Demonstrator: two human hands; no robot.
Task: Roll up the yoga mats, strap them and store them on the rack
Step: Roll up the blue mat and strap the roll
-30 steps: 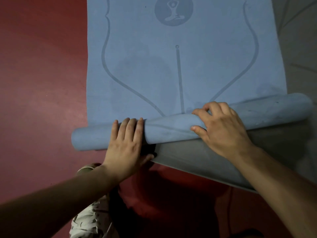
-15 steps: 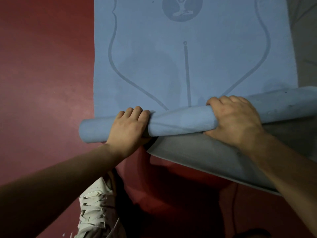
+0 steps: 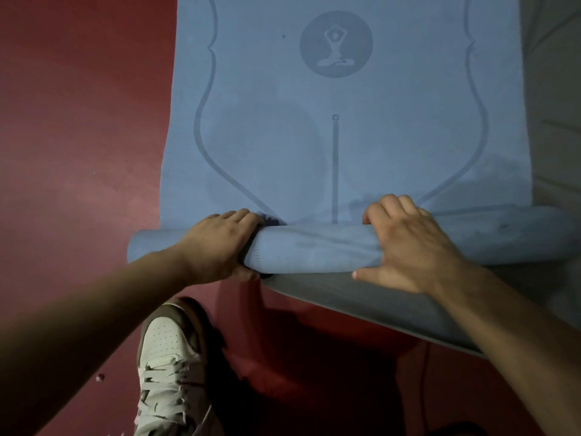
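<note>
Yoga mat (image 3: 314,127), blue, near end unevenly rolled

Blue yoga mat (image 3: 314,136) (grey yogi emblem, curved lines) on red floor (image 3: 78,121)

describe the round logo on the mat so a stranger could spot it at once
Start with the blue yoga mat spread over the red floor. Follow the thin centre line away from the rolled end. Beyond its tip sits the emblem: the only filled dark circle, with a pale seated figure.
</note>
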